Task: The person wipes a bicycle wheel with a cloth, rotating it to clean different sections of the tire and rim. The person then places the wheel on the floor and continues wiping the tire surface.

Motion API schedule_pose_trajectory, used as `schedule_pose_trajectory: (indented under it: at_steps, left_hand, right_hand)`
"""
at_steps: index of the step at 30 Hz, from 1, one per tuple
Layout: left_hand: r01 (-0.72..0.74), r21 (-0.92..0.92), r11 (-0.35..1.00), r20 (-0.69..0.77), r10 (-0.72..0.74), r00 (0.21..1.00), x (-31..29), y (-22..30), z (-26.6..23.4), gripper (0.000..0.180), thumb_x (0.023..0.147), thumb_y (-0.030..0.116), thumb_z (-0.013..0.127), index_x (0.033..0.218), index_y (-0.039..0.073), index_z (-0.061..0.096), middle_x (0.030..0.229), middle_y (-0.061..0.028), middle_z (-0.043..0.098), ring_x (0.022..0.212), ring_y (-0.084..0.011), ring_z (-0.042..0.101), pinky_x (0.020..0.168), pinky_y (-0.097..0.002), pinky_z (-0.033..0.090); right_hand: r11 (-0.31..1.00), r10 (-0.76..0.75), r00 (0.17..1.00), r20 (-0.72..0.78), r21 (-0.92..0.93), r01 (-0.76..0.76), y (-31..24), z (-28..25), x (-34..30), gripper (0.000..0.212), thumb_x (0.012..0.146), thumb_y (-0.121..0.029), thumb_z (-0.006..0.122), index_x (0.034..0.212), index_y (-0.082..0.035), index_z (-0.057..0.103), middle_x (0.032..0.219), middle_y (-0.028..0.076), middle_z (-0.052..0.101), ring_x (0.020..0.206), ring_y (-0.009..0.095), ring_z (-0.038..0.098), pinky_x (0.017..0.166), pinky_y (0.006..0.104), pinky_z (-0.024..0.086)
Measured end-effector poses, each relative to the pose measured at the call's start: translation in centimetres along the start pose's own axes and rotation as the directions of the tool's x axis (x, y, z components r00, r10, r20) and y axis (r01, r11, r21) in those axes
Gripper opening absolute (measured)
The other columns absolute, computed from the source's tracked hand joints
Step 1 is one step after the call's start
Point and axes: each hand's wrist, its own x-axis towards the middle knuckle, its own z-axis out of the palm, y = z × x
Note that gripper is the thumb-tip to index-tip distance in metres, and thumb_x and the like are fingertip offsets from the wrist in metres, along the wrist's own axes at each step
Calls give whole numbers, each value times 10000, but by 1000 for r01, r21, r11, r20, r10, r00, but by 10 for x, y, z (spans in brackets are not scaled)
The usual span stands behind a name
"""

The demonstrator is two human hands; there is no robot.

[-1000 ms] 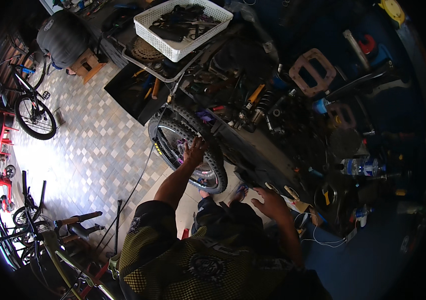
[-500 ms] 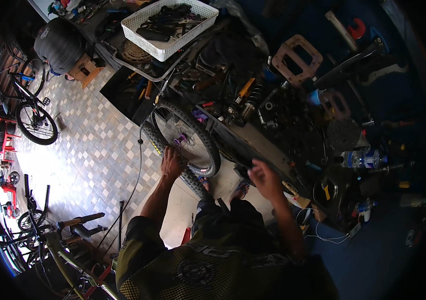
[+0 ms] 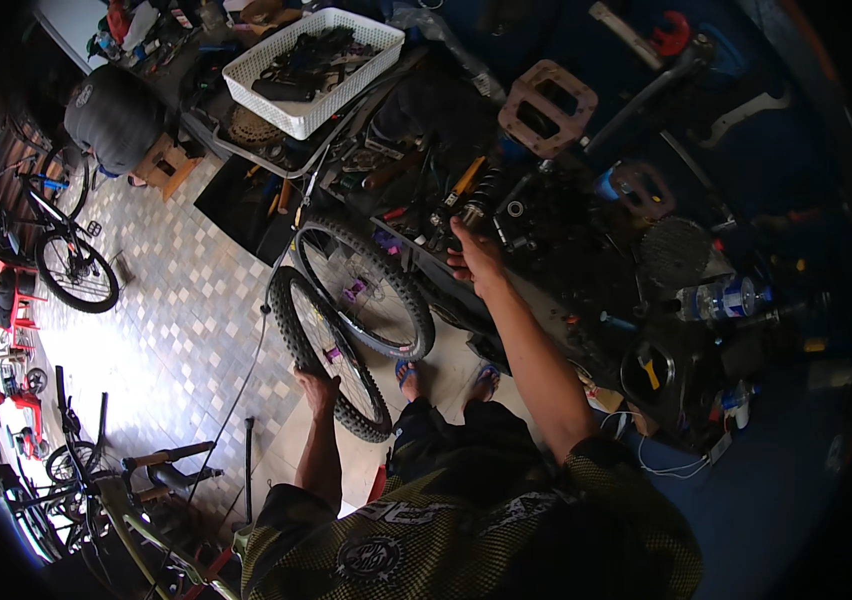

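Note:
My left hand (image 3: 317, 388) is closed on the knobby tyre of a bicycle wheel (image 3: 292, 330) with a purple hub, holding it upright in front of me. Just behind it, a second bicycle wheel (image 3: 418, 308), also purple-hubbed, leans at the workbench edge. My right hand (image 3: 475, 259) reaches out over the cluttered bench, its fingers apart and nothing seen in them. Closest to those fingers lie a coil-spring shock absorber (image 3: 484, 190) and an orange-handled tool (image 3: 467, 176).
A white perforated basket (image 3: 296, 122) of dark parts sits at the bench's far end. Below it is an open drawer (image 3: 236, 212) with tools. A bicycle frame (image 3: 111, 500) stands at lower left, and a hanging hose (image 3: 256, 350) crosses the tiled floor (image 3: 206, 290).
The wheel in my left hand has come left and nearer, apart from the other wheel. My right hand has moved from near my body forward over the bench.

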Motion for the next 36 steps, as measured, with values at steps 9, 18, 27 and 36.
schedule_pose_trajectory:
  at_steps: [9, 18, 27, 36]
  left_hand:
    - [45, 56, 997, -4, -45, 999, -5, 12, -12, 1113, 680, 83, 769, 1544, -22, 76, 1294, -366, 538, 1219, -520, 554, 1053, -545, 474]
    - [-15, 213, 977, 111, -9, 994, -42, 1, -35, 1029, 661, 147, 817, 1502, 23, 237, 1188, -282, 621, 1072, -484, 646, 884, -551, 540]
    - [-31, 305, 952, 282, -59, 958, -117, -8, 16, 971, 722, 249, 847, 1420, 40, 206, 1248, -312, 546, 1108, -510, 618, 912, -580, 522]
    - [-45, 294, 955, 353, -65, 933, -121, 32, 37, 934, 671, 399, 910, 1302, 5, 345, 1238, -261, 611, 1195, -441, 606, 971, -542, 510]
  right_hand:
    - [938, -101, 992, 81, 339, 68, 24, -33, -4, 351, 968, -429, 663, 1061, -91, 649, 827, 30, 644, 610, 132, 624, 510, 280, 488]
    - [914, -299, 954, 17, 292, 281, 83, -160, -117, 238, 1018, -272, 558, 1015, -53, 650, 828, 45, 635, 590, 120, 565, 536, 284, 456]
    - [909, -330, 934, -140, 221, 354, 107, -220, -174, 220, 1018, -209, 555, 1111, -31, 645, 949, 34, 633, 642, 114, 539, 574, 275, 441]
    - [927, -331, 941, -67, 163, 338, 127, -235, -181, 267, 1000, -203, 532, 1145, -8, 640, 946, 61, 655, 655, 133, 561, 581, 285, 463]
